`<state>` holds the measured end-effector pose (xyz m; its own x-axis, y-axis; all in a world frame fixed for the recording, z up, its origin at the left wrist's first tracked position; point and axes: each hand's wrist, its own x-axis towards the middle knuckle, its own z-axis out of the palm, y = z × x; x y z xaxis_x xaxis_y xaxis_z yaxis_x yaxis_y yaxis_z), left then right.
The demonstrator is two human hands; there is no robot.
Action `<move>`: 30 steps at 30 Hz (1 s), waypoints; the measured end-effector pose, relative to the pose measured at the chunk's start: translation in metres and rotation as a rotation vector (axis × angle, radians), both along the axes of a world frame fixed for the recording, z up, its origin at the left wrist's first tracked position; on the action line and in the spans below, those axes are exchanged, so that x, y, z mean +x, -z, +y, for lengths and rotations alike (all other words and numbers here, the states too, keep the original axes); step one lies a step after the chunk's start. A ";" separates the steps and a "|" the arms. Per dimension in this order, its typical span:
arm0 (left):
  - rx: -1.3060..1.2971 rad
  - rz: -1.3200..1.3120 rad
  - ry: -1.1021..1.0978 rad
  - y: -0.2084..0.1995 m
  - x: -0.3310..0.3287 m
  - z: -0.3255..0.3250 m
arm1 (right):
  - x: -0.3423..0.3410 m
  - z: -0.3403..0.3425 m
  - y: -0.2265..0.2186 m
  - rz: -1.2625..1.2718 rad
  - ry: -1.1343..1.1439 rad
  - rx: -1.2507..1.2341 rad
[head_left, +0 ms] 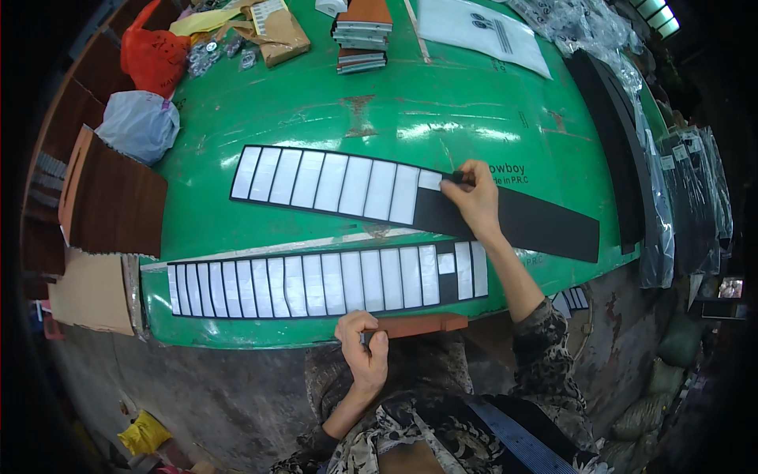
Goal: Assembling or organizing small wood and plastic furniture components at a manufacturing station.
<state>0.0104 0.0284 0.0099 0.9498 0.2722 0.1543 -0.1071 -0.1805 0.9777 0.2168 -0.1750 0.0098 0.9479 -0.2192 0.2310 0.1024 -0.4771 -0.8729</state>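
My right hand [474, 197] pinches a small dark piece [457, 177] over the upper black strip [545, 223]. White rectangular patches [332, 182] line the left part of that strip, which lies slanted on the table. A smaller white patch [430, 180] sits beside my fingertips. Nearer me lies a second black strip [448, 286] with white patches along most of its length. At the table's front edge, my left hand [363, 351] is closed around the end of a reddish-brown flat piece [422, 324]. Its fingers partly hide a dark bit there.
On the green table [260, 99] stands a stack of brown pieces [363, 35] at the back. A red bag [154, 55], a whitish plastic bag [138, 126] and a brown panel [114, 197] are at left. Long black strips [608, 142] and clear plastic wrapping [584, 28] lie at right.
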 end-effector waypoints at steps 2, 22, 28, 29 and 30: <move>0.001 0.013 0.012 0.001 0.002 0.002 | 0.003 -0.011 0.006 0.030 0.021 0.131; 1.035 -0.493 -0.082 -0.008 -0.005 -0.014 | -0.201 -0.036 -0.052 0.505 -0.294 0.871; 1.035 -0.477 0.001 -0.003 -0.017 -0.032 | -0.209 -0.035 -0.050 0.477 -0.429 0.888; 1.035 -0.449 0.016 -0.002 -0.018 -0.034 | -0.210 -0.037 -0.049 0.478 -0.437 0.826; 1.029 -0.435 0.027 0.000 -0.019 -0.035 | -0.210 -0.040 -0.048 0.480 -0.445 0.763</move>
